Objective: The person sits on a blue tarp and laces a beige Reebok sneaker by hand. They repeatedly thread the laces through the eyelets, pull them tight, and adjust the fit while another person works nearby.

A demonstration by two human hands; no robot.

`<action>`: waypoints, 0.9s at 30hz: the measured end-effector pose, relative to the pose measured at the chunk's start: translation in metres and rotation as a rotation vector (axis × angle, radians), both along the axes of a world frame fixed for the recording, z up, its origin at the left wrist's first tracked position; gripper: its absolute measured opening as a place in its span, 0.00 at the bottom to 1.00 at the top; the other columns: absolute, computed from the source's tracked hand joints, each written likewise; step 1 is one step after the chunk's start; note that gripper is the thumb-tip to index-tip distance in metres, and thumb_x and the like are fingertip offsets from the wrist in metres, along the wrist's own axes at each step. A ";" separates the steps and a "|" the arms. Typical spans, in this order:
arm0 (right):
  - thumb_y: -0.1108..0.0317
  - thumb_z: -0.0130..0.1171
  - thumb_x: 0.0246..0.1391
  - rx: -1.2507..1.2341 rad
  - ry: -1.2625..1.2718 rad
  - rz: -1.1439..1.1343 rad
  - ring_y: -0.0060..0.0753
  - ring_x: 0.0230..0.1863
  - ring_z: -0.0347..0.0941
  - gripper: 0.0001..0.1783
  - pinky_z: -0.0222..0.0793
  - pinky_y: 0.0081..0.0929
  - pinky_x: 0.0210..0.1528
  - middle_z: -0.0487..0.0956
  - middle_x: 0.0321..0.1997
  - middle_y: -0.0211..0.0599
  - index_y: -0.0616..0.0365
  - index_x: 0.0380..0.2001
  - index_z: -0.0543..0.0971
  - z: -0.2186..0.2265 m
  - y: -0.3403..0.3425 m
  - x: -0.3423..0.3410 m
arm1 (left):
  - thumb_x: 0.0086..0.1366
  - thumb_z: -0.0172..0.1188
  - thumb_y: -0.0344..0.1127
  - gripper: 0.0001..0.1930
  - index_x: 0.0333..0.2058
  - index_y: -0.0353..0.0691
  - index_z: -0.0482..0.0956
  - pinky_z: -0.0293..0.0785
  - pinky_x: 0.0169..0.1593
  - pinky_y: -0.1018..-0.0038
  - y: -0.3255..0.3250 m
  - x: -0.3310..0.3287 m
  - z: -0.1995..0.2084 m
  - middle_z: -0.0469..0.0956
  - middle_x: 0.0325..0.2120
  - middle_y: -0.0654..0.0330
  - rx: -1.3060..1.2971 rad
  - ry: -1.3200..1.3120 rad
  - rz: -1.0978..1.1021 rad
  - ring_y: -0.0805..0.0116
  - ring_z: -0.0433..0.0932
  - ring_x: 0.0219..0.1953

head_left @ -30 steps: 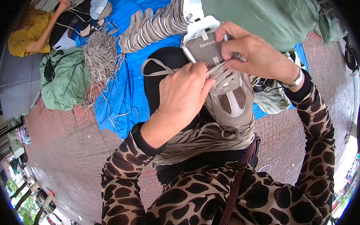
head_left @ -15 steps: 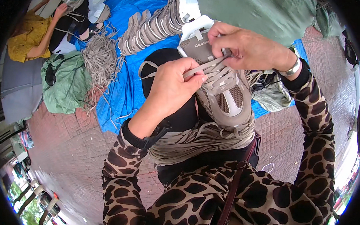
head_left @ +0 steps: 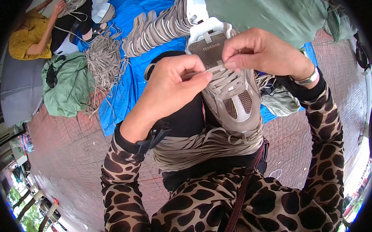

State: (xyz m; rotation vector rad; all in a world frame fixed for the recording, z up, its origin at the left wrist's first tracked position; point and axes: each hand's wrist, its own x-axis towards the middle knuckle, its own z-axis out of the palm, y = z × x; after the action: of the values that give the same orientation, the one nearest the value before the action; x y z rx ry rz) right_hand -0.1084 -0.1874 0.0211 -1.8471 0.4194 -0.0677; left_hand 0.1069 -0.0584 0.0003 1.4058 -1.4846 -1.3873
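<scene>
A grey-beige shoe upper (head_left: 238, 118) with mesh panels rests on my lap, toe toward me. Its flat beige lace (head_left: 229, 85) crosses the front in several rows below the tongue (head_left: 209, 50). On the left, my left hand (head_left: 166, 88) pinches a strand of the lace between thumb and forefinger. My right hand (head_left: 269, 55) is closed in a pinch at the upper right of the lacing, thumb and forefinger at the lace beside the tongue. The lace's tip is hidden by the fingers. A thick bundle of beige laces (head_left: 205, 150) lies across my lap.
A long row of nested shoe uppers (head_left: 160, 30) lies on a blue tarp (head_left: 115, 117). Left of it are a heap of laces (head_left: 105, 60) and a green bag (head_left: 66, 90). A co-worker in a yellow top (head_left: 29, 38) handles another shoe. A green sheet (head_left: 261, 15) lies beyond.
My right hand has moved right and slightly down, off the tongue's front to the upper's right side. The lace strand between my hands now lies lower. My left hand has shifted slightly left.
</scene>
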 end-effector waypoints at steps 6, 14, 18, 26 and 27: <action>0.72 0.60 0.59 -0.109 0.057 0.008 0.13 0.27 0.66 0.06 0.63 0.16 0.31 0.73 0.24 0.22 0.64 0.31 0.78 0.017 0.005 0.008 | 0.68 0.61 0.37 0.11 0.42 0.38 0.73 0.61 0.27 0.85 -0.002 -0.020 0.002 0.74 0.25 0.70 -0.376 -0.003 0.073 0.86 0.67 0.26; 0.68 0.60 0.61 0.048 0.078 -0.132 0.10 0.26 0.65 0.08 0.60 0.13 0.28 0.74 0.24 0.21 0.63 0.33 0.80 0.024 0.002 0.012 | 0.65 0.65 0.31 0.07 0.38 0.33 0.82 0.69 0.33 0.85 -0.005 -0.013 -0.001 0.80 0.28 0.68 0.039 0.455 0.267 0.85 0.72 0.30; 0.67 0.59 0.63 -0.005 0.057 -0.081 0.09 0.23 0.65 0.09 0.59 0.11 0.24 0.75 0.25 0.21 0.62 0.34 0.80 0.013 0.004 0.009 | 0.64 0.66 0.30 0.06 0.37 0.33 0.82 0.69 0.33 0.85 -0.005 -0.016 -0.006 0.81 0.28 0.67 0.008 0.346 0.194 0.85 0.74 0.30; 0.69 0.57 0.61 0.223 0.122 -0.258 0.16 0.22 0.72 0.10 0.72 0.16 0.23 0.80 0.28 0.30 0.65 0.37 0.81 0.006 0.014 0.000 | 0.62 0.65 0.26 0.03 0.33 0.34 0.82 0.68 0.29 0.85 -0.003 -0.025 -0.017 0.80 0.22 0.68 -0.154 0.245 0.303 0.86 0.73 0.25; 0.69 0.56 0.62 0.235 0.119 -0.318 0.16 0.22 0.73 0.11 0.73 0.16 0.23 0.80 0.30 0.32 0.67 0.39 0.80 0.006 0.019 -0.001 | 0.62 0.65 0.26 0.03 0.32 0.34 0.82 0.67 0.28 0.84 -0.001 -0.027 -0.019 0.79 0.20 0.68 -0.143 0.145 0.318 0.87 0.72 0.24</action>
State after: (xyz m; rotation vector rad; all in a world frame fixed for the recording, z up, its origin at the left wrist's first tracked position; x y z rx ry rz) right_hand -0.1095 -0.1689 0.0266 -1.5461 0.7699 -0.1199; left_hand 0.0799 -0.0592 -0.0183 1.3525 -1.1829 -1.1366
